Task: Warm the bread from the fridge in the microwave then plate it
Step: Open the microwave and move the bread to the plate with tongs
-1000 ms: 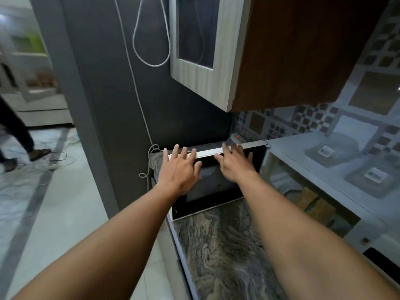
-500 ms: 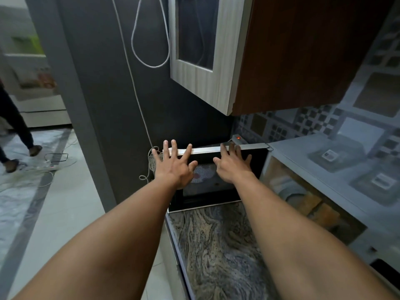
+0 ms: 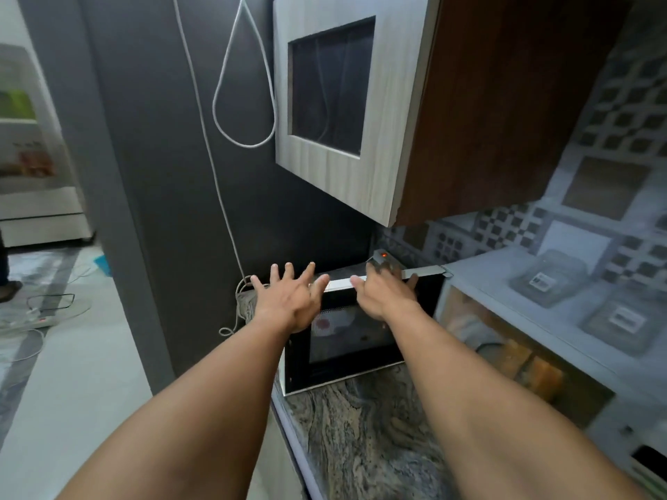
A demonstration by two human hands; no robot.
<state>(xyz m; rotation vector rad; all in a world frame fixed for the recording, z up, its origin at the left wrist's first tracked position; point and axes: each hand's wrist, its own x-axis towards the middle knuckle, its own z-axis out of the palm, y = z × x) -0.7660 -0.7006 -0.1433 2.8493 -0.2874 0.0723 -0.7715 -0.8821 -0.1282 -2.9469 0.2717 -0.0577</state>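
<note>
The microwave (image 3: 534, 283) stands on the counter at the right with its cavity exposed. Brown bread pieces (image 3: 530, 366) lie inside it, blurred. The black microwave door (image 3: 346, 355) with its window stands swung out to the left, facing me. My left hand (image 3: 288, 301) hovers at the door's upper left corner, fingers spread wide and holding nothing. My right hand (image 3: 382, 294) lies flat against the door's upper part, with its fingers reaching over the white top edge.
A wall cabinet (image 3: 433, 102) hangs close above the microwave. A white cable (image 3: 231, 218) runs down the dark wall (image 3: 162, 175) to the counter's left end. Marbled countertop (image 3: 361, 434) lies below the door. A person's foot (image 3: 7, 288) stands on the floor at far left.
My left hand has lifted from the door's top edge and spread its fingers. My right hand stays on the door. The view has tilted slightly upward.
</note>
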